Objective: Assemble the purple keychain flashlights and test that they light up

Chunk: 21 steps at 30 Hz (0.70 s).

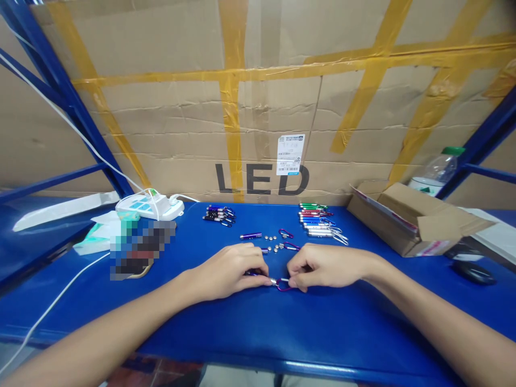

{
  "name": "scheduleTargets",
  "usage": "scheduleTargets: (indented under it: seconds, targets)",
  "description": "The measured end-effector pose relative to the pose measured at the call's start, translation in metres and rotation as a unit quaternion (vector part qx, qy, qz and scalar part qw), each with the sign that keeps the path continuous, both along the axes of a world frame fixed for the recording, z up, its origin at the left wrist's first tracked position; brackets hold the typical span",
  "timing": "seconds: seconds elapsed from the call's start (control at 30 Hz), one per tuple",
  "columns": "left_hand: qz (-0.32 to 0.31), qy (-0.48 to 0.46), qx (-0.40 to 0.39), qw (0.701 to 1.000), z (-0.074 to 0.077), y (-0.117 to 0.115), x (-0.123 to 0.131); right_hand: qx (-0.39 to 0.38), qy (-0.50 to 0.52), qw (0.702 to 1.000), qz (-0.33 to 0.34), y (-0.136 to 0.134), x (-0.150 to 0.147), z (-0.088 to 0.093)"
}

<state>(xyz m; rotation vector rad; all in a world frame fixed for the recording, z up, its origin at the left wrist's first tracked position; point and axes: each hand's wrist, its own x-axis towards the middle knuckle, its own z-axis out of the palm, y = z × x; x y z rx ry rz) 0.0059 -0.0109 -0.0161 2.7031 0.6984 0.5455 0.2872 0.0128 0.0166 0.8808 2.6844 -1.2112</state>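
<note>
My left hand [236, 269] is closed around a small purple flashlight [273, 281], leaving its silvery end in sight. Clipped to that end is a purple carabiner [283, 288], which the fingertips of my right hand [316, 266] pinch from the other side. Just beyond my hands lie a loose purple flashlight tube [250, 236], several button cells [271, 238] and a separate purple carabiner [286, 234]. A second tube [265, 250] is partly covered by my left hand, with more cells and another carabiner [291, 246] beside it.
Dark flashlights with carabiners [217, 215] lie back left; green, red, blue and silver ones [316, 220] lie back right. An open cardboard box [403, 220], a black mouse [472, 272] and a bottle [439, 166] stand right. A power strip [149, 206] and tissue pack [107, 231] sit left.
</note>
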Motion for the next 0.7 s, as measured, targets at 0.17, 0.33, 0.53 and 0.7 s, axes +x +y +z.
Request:
scheduleTargets:
  seconds: [0.17,0.33,0.53,0.7]
  targets:
    - [-0.001,0.008,0.008,1.0,0.0008,-0.0002,0.0001,-0.002,0.007,1.0,-0.014,0.0004,-0.0002,0.0013]
    - [0.0,0.013,0.005,1.0,0.0012,-0.0002,0.0007,0.005,-0.003,1.0,-0.02,0.0005,-0.0002,0.0024]
    - [0.014,0.004,-0.003,1.0,0.0028,-0.0017,0.0003,0.01,-0.01,0.999,-0.034,0.0011,-0.0003,0.0021]
    - [0.002,-0.01,0.001,1.0,0.0026,-0.0005,-0.0006,0.03,0.002,0.998,-0.05,0.0009,-0.0015,0.0028]
